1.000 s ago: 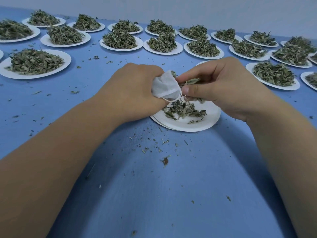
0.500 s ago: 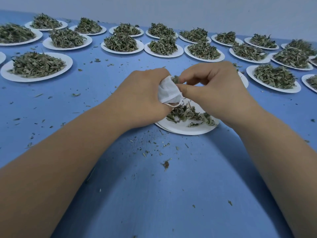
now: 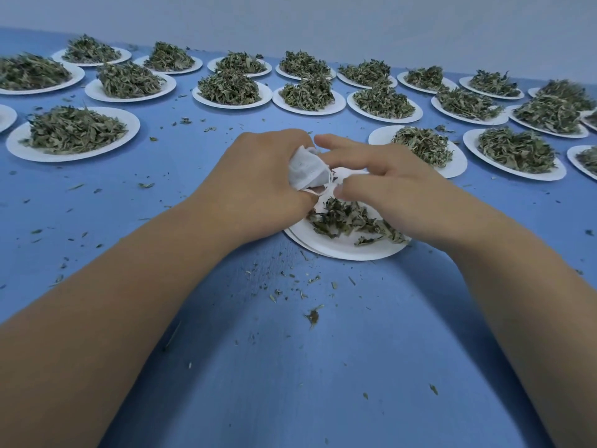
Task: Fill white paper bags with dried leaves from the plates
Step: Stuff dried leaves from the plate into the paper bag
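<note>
Blue table surface (image 3: 290, 367) fills most of the frame; a pale plain wall (image 3: 323, 14) runs along the top edge.

Heaped plates (image 3: 72, 134): white round plates, each with a mound of dried grey-green leaves, in rows across the upper part of the frame from the left edge to the right edge.

Both bare forearms enter from the bottom corners and meet at centre frame.

Near plate (image 3: 342, 250): just below and right of centre, partly under the hands. It carries only a thin, loose layer of dried leaves (image 3: 349, 221), with white plate showing around them.

Left hand (image 3: 258, 176): fingers curled round the white paper bag (image 3: 305, 171), holding it above the far edge of the near plate.

Right hand (image 3: 397, 182): thumb and fingers pinch at the bag's mouth, forefinger laid out over the top. Whether it holds paper or cord cannot be told.

Bag: small, white, thin and crumpled, bulging between the two hands, mouth gathered toward the right hand. A fine pale string (image 3: 328, 185) shows at the gathered mouth. Contents are not visible.

Leaf crumbs (image 3: 312, 316): scattered on the table below the near plate and toward the left of the frame.
</note>
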The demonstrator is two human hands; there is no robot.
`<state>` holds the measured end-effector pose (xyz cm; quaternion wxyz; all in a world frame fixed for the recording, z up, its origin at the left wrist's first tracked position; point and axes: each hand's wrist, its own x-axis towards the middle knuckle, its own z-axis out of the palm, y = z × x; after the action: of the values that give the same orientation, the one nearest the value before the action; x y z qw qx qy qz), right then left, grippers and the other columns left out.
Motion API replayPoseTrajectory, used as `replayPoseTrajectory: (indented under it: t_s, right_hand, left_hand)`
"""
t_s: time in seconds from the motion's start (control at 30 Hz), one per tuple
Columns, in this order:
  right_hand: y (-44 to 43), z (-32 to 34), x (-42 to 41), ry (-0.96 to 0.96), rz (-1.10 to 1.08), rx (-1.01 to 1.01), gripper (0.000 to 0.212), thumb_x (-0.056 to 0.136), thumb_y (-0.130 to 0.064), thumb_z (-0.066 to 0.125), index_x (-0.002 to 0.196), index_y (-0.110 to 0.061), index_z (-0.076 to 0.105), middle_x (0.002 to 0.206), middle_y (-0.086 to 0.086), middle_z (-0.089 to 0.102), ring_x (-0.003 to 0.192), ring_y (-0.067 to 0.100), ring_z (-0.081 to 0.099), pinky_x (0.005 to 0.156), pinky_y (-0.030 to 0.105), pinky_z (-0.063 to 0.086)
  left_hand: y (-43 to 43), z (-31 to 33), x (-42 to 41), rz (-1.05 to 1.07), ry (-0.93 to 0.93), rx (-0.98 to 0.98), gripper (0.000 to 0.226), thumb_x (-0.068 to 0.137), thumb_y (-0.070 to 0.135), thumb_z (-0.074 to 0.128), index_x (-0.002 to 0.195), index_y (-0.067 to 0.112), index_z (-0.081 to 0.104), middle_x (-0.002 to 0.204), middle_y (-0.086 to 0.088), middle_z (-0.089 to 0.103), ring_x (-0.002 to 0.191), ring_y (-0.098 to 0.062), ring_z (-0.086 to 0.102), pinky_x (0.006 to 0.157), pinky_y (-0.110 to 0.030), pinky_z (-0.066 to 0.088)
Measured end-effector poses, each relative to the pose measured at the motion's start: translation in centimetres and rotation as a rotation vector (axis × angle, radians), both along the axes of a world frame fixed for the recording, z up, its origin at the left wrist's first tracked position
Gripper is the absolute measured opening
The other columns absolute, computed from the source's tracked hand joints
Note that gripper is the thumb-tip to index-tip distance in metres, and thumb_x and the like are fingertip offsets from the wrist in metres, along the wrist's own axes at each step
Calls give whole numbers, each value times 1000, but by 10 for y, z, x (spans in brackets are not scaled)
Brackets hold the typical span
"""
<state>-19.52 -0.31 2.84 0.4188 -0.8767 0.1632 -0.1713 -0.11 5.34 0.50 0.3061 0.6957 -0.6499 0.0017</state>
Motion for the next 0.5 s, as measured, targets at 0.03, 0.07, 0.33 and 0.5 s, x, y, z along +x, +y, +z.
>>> replayPoseTrajectory:
  t_s: [0.03,0.07,0.33,0.5]
  right_hand:
    - [-9,0,6,-25,-146,31,44,81,-15,60,108,-47,75,147,-22,52,136,-20,35,111,24,40]
    - [-13,-1,3,-56,-174,27,45,81,-10,63,107,-45,75,144,-18,57,136,-17,38,110,33,44]
    - [-16,-13,4,-158,-256,-144,20,89,-17,77,103,-31,79,136,-14,63,134,-8,48,98,39,56]
    - [-17,-11,3,-231,-347,-172,20,92,-21,74,106,-34,77,112,-21,74,109,2,68,88,42,58]
  left_hand:
    - [1,1,1,-9,20,-7,35,75,43,76,104,38,58,85,18,62,78,-2,61,70,-26,50]
    - [2,3,0,-27,48,-9,42,75,41,77,110,39,55,88,20,61,79,1,60,72,-22,51]
    - [13,17,-6,-175,276,88,66,77,26,80,125,42,38,95,12,59,80,-1,59,61,-16,47]
    - [13,22,3,-11,-20,94,58,75,49,78,124,34,52,107,17,58,97,-12,53,71,-15,39]
